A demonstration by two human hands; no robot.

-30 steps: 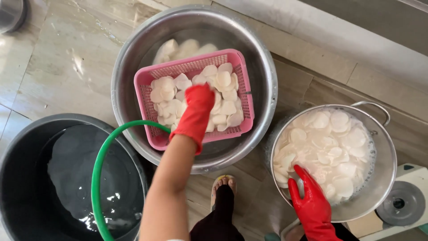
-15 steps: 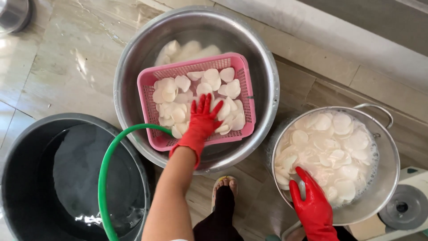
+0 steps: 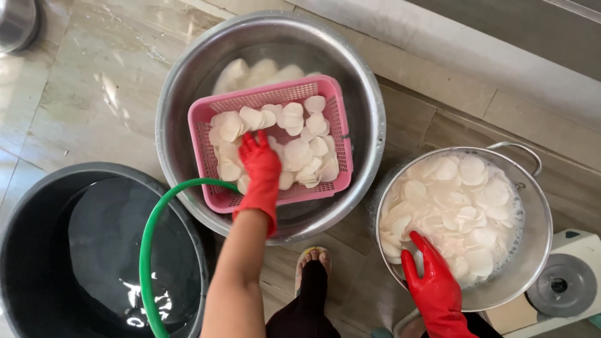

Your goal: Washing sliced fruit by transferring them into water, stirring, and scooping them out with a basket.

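My left hand (image 3: 260, 166), in a red rubber glove, lies flat with fingers spread on white round slices (image 3: 294, 144) inside a pink plastic basket (image 3: 210, 125). The basket sits in a large steel basin (image 3: 369, 125). My right hand (image 3: 432, 285), also in a red glove, rests on the near rim of a smaller steel pot (image 3: 538, 250). That pot holds many white slices (image 3: 457, 200) in milky water. The right hand's fingers point into the slices and hold nothing that I can see.
A black tub of water (image 3: 37, 250) stands at the lower left. A green hose (image 3: 147, 250) curves from it toward the basin. A foot in a sandal (image 3: 313, 260) shows between the vessels. A white appliance (image 3: 563, 285) sits at the lower right on the tiled floor.
My left hand has drawn back toward me over the basket and spread flat on the slices. The right hand has stayed at the pot's rim.
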